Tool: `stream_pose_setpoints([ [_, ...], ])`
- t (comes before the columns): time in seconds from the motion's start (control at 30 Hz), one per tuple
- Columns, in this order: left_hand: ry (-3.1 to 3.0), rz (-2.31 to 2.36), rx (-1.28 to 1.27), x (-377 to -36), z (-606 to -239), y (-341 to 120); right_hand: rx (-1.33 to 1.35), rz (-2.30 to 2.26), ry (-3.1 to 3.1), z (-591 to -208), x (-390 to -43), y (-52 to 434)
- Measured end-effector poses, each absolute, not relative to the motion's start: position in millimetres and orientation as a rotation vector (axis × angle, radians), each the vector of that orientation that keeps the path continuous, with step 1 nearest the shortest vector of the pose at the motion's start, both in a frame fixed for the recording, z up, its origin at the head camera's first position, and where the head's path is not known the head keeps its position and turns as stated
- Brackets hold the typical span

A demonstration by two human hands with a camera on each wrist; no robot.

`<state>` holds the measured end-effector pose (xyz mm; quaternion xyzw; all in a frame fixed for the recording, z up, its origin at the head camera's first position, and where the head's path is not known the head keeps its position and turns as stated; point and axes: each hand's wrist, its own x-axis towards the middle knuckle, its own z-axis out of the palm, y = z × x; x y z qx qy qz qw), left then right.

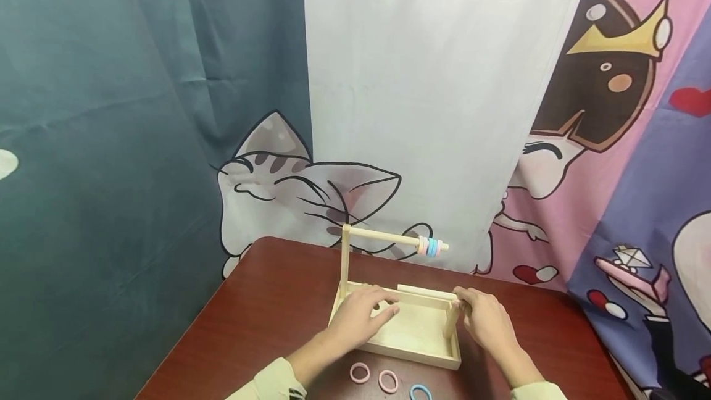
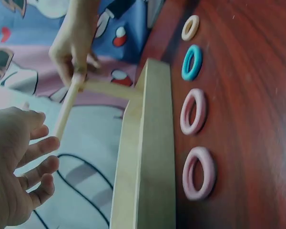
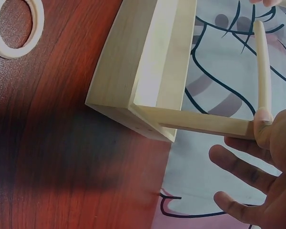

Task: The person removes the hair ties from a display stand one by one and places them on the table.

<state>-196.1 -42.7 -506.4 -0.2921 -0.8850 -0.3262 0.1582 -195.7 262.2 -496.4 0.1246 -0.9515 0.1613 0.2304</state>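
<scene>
A pale wooden tray stand (image 1: 411,357) has a tall left post and a shorter right post (image 1: 451,321). My right hand (image 1: 491,323) pinches a wooden rod (image 1: 426,292) between thumb and finger at its end, where it meets the short post's top; the other fingers are spread. The rod points left over the tray's back. Over the tray's left part, my left hand (image 1: 358,320) has loosely bent fingers and holds nothing, near the rod's free end. On the upper rod (image 1: 383,236) hang several pastel rings (image 1: 431,247).
Along the tray's front side lie two pink rings (image 2: 185,117), a blue ring (image 2: 198,62) and a cream ring (image 2: 196,26) on the red-brown table (image 1: 266,301). A printed curtain (image 1: 444,110) hangs right behind the table.
</scene>
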Motion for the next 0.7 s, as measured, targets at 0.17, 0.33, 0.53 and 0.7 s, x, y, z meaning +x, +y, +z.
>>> stream_pose_setpoints([
  [0.17, -2.557, -0.929, -0.718, -206, -502, -58, 0.348, 0.445, -2.612, -497, -195, 262],
  [0.33, -2.564, -0.925, -0.632, -209, -499, -69, 0.364, 0.463, -2.630, -496, -194, 261],
  [0.53, -2.559, -0.927, -0.590, -215, -495, -77, 0.350, 0.469, -2.630, -493, -195, 262],
  [0.7, -2.545, -0.931, -0.546, -221, -492, -85, 0.352, 0.477, -2.626, -494, -197, 263],
])
